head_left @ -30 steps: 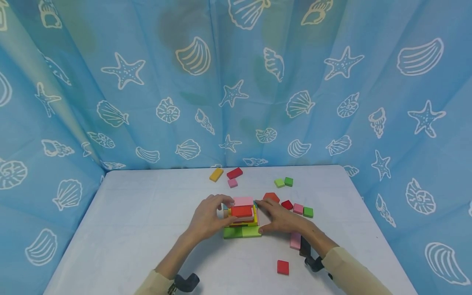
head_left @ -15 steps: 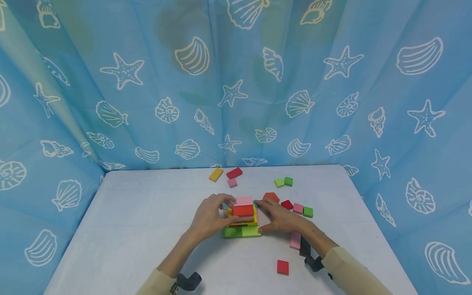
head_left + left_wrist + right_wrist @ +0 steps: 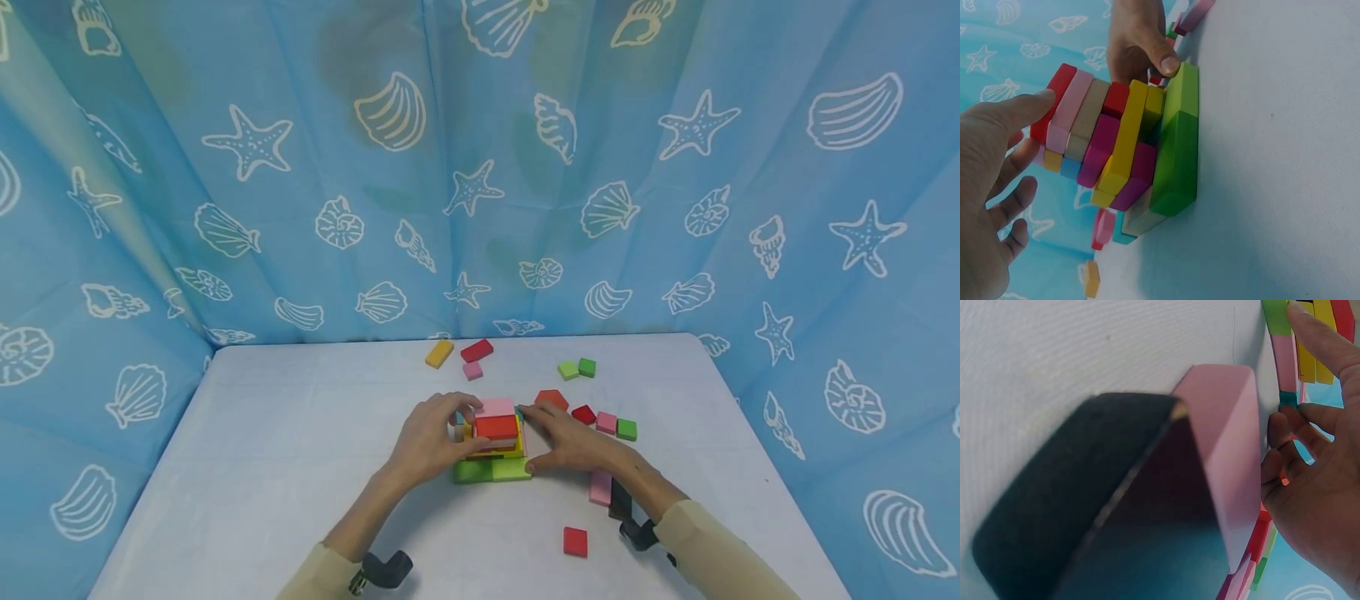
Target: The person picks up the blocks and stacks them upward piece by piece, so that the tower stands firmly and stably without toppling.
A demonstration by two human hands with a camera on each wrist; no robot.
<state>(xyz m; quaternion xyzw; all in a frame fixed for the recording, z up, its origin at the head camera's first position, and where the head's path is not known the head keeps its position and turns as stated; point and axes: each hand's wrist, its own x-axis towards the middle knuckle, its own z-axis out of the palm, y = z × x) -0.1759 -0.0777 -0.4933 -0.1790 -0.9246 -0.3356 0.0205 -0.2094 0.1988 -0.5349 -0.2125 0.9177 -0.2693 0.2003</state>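
Note:
A layered stack of coloured blocks stands at mid-table, with a light green block (image 3: 512, 470) and a dark green block (image 3: 473, 472) along its front base. My left hand (image 3: 427, 437) pinches the red block (image 3: 497, 428) on top, thumb in front; in the left wrist view this red block (image 3: 1055, 89) lies against a pink one (image 3: 1070, 106). My right hand (image 3: 577, 443) spans the base's right end, its thumb at the light green block (image 3: 1277, 316) and fingertips near a teal block (image 3: 1288, 398) behind.
Loose yellow (image 3: 439, 354), red (image 3: 477, 350) and pink (image 3: 472, 371) blocks lie behind the stack, two green ones (image 3: 587, 367) back right. More blocks lie right of it, with a pink (image 3: 600, 488) and a dark block (image 3: 620, 502) by my right wrist. A red square (image 3: 575, 542) lies nearer.
My left hand has shifted slightly to the right together with the red block on top of the stack. The right hand has stayed in place.

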